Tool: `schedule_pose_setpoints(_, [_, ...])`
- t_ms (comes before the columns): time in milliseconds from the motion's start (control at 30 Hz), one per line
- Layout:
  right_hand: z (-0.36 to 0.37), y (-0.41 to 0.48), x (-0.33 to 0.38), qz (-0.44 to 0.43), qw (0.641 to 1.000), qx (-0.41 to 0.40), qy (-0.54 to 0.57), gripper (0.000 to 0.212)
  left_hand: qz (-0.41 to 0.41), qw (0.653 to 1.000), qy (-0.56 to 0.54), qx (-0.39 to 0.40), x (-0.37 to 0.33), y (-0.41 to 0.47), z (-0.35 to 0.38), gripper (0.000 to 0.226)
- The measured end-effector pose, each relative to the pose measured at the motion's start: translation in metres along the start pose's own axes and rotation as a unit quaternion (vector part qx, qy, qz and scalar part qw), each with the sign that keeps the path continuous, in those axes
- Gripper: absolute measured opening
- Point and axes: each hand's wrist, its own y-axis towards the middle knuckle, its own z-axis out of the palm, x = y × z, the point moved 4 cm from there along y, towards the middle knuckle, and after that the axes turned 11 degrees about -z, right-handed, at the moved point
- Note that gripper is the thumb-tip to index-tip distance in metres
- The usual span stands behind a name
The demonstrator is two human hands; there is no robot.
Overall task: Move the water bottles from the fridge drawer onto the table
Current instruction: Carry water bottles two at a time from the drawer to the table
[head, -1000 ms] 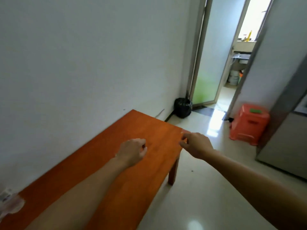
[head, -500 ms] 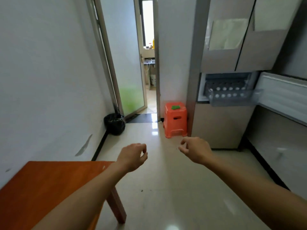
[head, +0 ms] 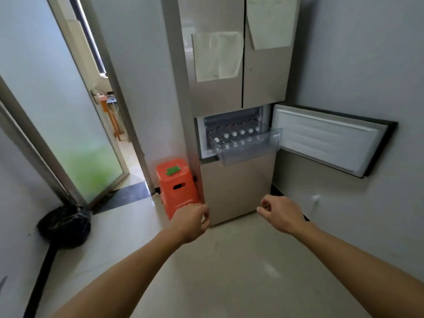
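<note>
Both hands' fingers [head: 205, 214] curl loosely, holding nothing; left hand [head: 192, 222] and right hand [head: 281, 213] reach out low before the fridge [head: 229, 92]. A second ago they hovered over the tabletop, now out of view. Many water bottles [head: 238, 134] stand in the fridge's pulled-out drawer [head: 247, 152], so another fetch likely begins.

I see my left arm [head: 119, 278] and right arm [head: 358, 260] stretched forward from the near edge, well apart. The left grip [head: 192, 222] is back-up, fingers loosely curled, empty. The right grip [head: 284, 214] sits slightly farther, fingers loosely curled, thumb near the forefinger, empty.
</note>
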Motion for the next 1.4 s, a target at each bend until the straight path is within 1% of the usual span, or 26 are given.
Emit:
schedule_pose_setpoints(200, [-0.004,0.111,-0.096,0.022,1.000,0.002,0.010,0.031,0.005,1.000,0.003,0.004,-0.033,0.147,0.026,0.010])
schedule_pose_setpoints(367, [-0.016,0.208,-0.143,0.013,1.000,0.007,0.027,0.033,-0.026,1.000,-0.016,0.002,-0.041,0.239,0.034,0.011])
schedule_pose_setpoints(533, [-0.008,0.286,-0.163,-0.019,0.999,0.026,0.041,0.033,-0.058,0.998,-0.026,0.021,-0.028,0.304,0.046,0.011])
schedule_pose_setpoints(667, [0.003,0.347,-0.179,-0.022,0.997,0.030,0.061,0.032,-0.079,0.996,-0.036,0.025,-0.007,0.362,0.054,0.013])
schedule_pose_setpoints(767, [0.011,0.406,-0.189,-0.024,0.996,0.034,0.079,0.027,-0.084,0.995,-0.055,0.028,0.009,0.415,0.062,0.014])
schedule_pose_setpoints(833, [0.012,0.448,-0.194,-0.029,0.995,0.022,0.089,0.023,-0.085,0.994,-0.069,0.021,0.020,0.452,0.066,0.014])
schedule_pose_setpoints(967, [0.010,0.523,-0.203,-0.007,0.994,0.022,0.104,0.018,-0.083,0.993,-0.077,0.040,0.038,0.517,0.078,0.009])
schedule_pose_setpoints(1100, [0.024,0.577,-0.212,0.025,0.990,0.042,0.133,0.019,-0.094,0.992,-0.060,0.053,0.053,0.569,0.089,0.013])
schedule_pose_setpoints(1233, [0.056,0.620,-0.222,0.041,0.980,0.078,0.179,0.015,-0.118,0.988,-0.070,0.072,0.069,0.598,0.105,0.014])
schedule_pose_setpoints(1300, [0.074,0.644,-0.223,0.054,0.970,0.103,0.215,0.018,-0.133,0.985,-0.078,0.082,0.075,0.604,0.114,0.015])
schedule_pose_setpoints(1400, [0.104,0.681,-0.218,0.095,0.934,0.136,0.317,0.029,-0.161,0.979,-0.085,0.093,0.081,0.604,0.126,0.018])
